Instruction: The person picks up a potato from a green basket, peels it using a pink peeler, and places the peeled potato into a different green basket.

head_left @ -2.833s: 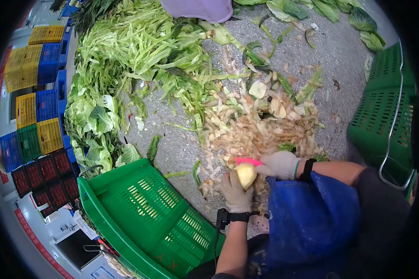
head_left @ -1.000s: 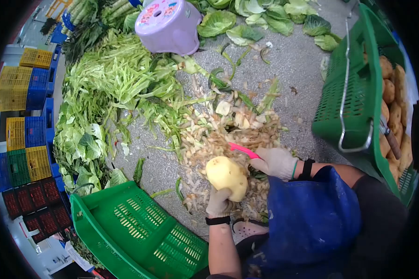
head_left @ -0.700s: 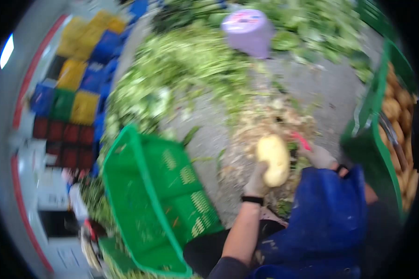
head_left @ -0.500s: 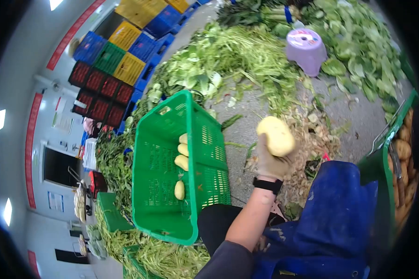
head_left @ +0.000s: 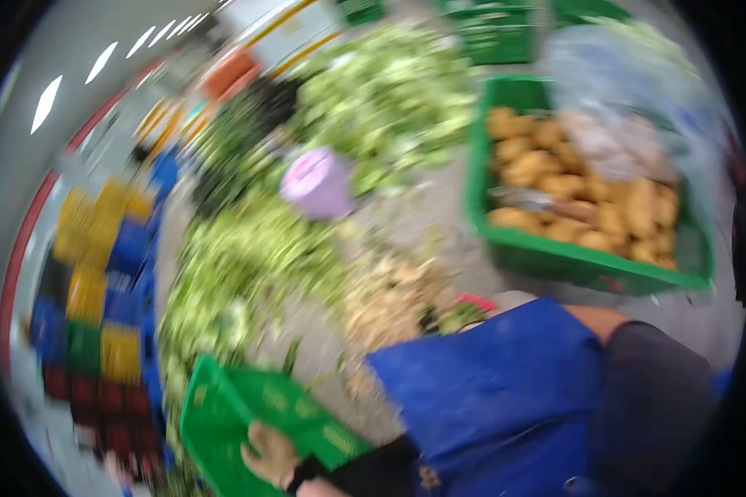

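My left hand [head_left: 271, 455], in a pale glove with a black band at the wrist, is over the green basket [head_left: 286, 406] at the lower left. Its fingers look apart, with no potato visible in them, though motion blurs the view. The basket's inside is mostly out of sight. A blue apron [head_left: 497, 389] covers my lap. My right hand [head_left: 512, 300] shows only as a pale patch behind the apron's upper edge, its fingers hidden. Close beside it is a pinkish-red piece [head_left: 477, 301] that I cannot make out. Pale peelings [head_left: 394, 302] lie on the floor ahead.
A green crate [head_left: 588, 269] of unpeeled potatoes [head_left: 539, 168] stands at the right, with a blade-like metal tool [head_left: 522, 199] and clear plastic [head_left: 613, 74] on it. A purple stool [head_left: 317, 186] stands among leafy greens [head_left: 389, 91]. Stacked yellow crates [head_left: 91, 224] line the left.
The view has swung right, bringing the potato crate into full sight. My left hand has moved from above the floor to the basket, and the peeled potato is no longer seen in it.
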Tool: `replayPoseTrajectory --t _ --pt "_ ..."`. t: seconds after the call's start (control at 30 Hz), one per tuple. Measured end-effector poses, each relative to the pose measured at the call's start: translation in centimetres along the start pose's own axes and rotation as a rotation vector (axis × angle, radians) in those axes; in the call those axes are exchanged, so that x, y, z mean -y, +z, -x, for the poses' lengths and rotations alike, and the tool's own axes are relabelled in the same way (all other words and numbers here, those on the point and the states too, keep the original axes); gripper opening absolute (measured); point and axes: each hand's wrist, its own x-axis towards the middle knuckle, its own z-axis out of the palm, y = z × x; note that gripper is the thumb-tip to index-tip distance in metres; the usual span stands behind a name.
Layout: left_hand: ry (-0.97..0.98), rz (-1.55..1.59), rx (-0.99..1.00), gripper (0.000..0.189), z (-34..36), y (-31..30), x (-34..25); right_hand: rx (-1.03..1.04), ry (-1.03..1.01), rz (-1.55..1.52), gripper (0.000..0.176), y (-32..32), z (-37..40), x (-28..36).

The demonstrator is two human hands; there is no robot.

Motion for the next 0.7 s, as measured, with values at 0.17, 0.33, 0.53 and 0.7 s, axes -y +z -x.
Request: replayPoseTrajectory --t 0.17,0.33,0.53,0.7 --pt "-0.120 -0.108 -0.207 0.036 1.9 5.3 4.8 0.047 0.199 0.104 0.039 -2.5 5.1 -4.7" --pt "-0.070 -0.754 -0.116 0.035 3.3 6.6 8.9 0.370 0.193 0.423 0.034 -8.1 14.5 -9.4" --pt "-0.231 -0.551 -0.147 0.034 0.9 4.3 13.8 0.310 0.365 0.263 0.031 -17.1 24.8 -8.2" --pt "-0.330 -0.329 -0.323 0.036 3.8 8.7 17.4 -0.313 0.558 -0.003 0.028 -22.2 24.4 -11.7"
